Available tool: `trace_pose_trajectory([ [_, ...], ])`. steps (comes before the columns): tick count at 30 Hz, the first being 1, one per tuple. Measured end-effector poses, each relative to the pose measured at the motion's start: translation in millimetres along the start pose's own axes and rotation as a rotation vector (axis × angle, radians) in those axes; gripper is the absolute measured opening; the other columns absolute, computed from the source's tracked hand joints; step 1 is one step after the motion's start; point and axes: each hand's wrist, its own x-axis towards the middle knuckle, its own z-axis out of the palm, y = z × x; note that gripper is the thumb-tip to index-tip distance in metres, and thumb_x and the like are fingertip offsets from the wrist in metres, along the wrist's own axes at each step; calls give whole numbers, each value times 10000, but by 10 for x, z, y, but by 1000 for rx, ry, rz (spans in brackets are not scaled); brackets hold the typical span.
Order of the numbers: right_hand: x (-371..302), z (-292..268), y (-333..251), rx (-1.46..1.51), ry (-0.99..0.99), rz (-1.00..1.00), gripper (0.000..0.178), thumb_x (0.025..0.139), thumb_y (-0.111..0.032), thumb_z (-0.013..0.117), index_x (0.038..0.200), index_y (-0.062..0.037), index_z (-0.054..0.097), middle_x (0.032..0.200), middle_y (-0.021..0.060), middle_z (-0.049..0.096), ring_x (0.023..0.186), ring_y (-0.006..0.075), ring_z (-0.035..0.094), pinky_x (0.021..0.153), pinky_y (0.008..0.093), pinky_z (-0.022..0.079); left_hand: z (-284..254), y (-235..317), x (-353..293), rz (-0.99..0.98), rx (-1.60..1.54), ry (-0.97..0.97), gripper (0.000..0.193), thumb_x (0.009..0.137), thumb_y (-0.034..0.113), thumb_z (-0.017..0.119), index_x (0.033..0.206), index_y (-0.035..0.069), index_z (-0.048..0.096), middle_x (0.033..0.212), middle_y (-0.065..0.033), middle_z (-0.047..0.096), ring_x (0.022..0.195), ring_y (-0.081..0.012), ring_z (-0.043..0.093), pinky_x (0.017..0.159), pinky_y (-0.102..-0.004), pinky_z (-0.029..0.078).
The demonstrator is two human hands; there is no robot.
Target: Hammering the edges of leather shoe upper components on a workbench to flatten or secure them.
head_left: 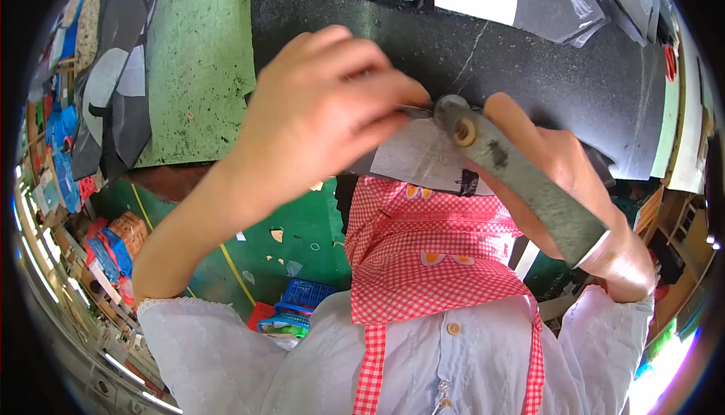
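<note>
We see left fingers [389, 89] bunched, right fingers [501, 109] curled beneath a grey tool [529, 185]; we can't tell what either grips. Well below the left fingers, a blue basket [294, 317] holds green and white items [287, 332].

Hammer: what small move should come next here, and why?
I'd probably ease the left grip slightly away from the hammer before swinging it. In this view the left fingertips look right beside its round metal end, and that hand is blurred, so I can't judge the exact clearance.
</note>
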Motion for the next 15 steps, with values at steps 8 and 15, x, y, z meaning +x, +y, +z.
trace_pose_trajectory([
  [8,147,18,-93,-52,-142,132,272,974,-28,640,1230,40,579,810,128,598,631,285,606,587,342,469,-51,-225,-81,-11,-201,16,275,634,97,842,900,110,775,925,-38,638,879,-268,601,723,-369,509],
  [15,258,69,-184,-29,-19,57,154,993,-51,612,1130,20,617,735,131,552,626,287,609,580,349,454,-159,-342,-147,80,-109,13,259,639,65,833,889,92,771,948,-42,641,893,-261,597,743,-356,512],
])
